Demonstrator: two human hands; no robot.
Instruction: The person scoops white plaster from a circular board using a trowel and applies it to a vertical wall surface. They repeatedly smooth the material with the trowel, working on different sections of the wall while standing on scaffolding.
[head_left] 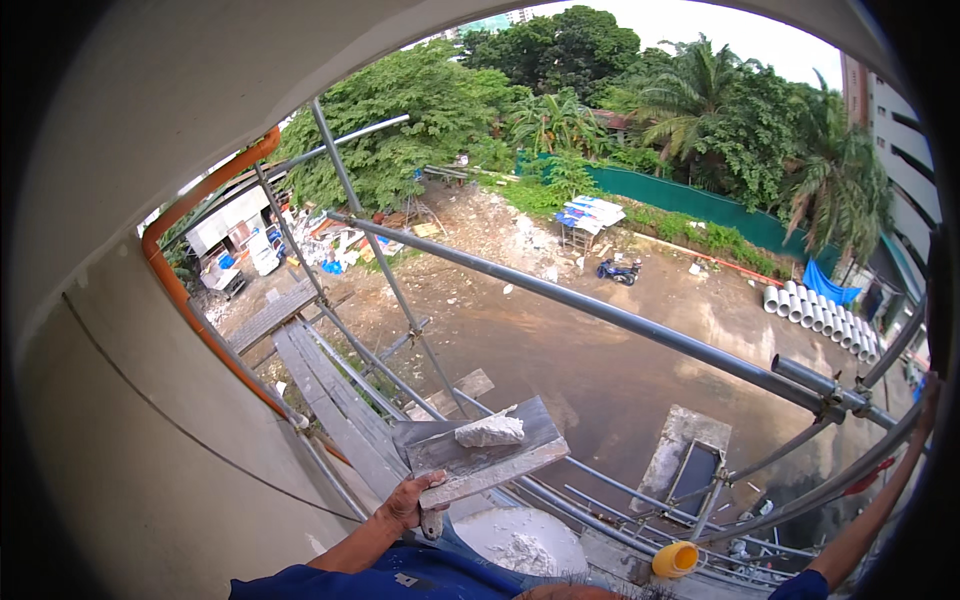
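Observation:
My left hand (408, 502) is closed round the handle of a plasterer's hawk (540, 425), held tilted in front of me at the lower middle. A lump of white plaster (490, 430) lies on its grey face, and white residue coats its near edge. Just below the hawk is a round tub of white plaster (535, 535), with a heap in it. My right arm stretches out to the far right, where my right hand (930, 390) is raised beside the scaffold poles at the dark rim. Its fingers cannot be made out.
A scaffold rail (600, 310) crosses in front, with clamps at its right end. Planks (335, 385) run along the wall (150, 400) at left, beside an orange pipe (190, 320). A yellow container (675, 560) stands right of the tub. Far below lies a yard with a motorcycle (618, 271).

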